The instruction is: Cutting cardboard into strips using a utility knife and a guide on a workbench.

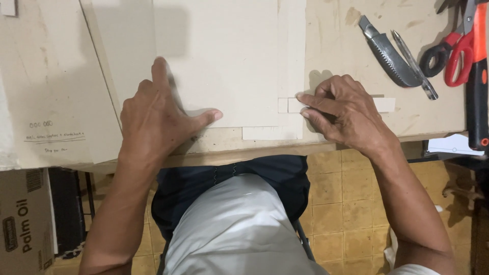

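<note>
My left hand (158, 114) lies flat with spread fingers on a large pale cardboard sheet (224, 61), pressing it onto the worktable (346, 46). My right hand (341, 112) pinches a narrow pale cardboard strip (384, 104) that lies across the sheet's right edge; its left end shows by my fingertips. A thin vertical strip (291, 56) runs along the sheet's right side. A small rectangular piece (267, 133) sits at the sheet's near edge.
A grey utility knife (389, 53) and a pen (415, 63) lie at the right, beside red-handled scissors (458, 51) and a black-and-orange tool (478, 86). Another board with handwriting (51, 102) lies left. A brown carton (23, 224) stands on the tiled floor.
</note>
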